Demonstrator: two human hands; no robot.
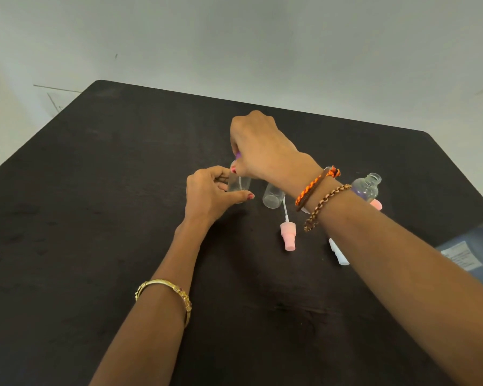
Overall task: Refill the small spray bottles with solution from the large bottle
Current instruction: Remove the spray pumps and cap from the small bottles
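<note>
At table centre, your left hand (211, 195) wraps a clear bottle (239, 185), steadying it upright so the top can be worked. Your right hand (258, 147) closes from above on a purple cap (238, 155); whether it is being unscrewed or fitted cannot be told, since the fingers hide the neck. That bottle looks empty, with a thin dip tube inside. Just beside it stands a second bottle (272, 197), also clear, its pink sprayer (287, 237) lying in front. Farther right stands an open bottle (367, 188), and the large bottle (474, 252) lies at the edge.
</note>
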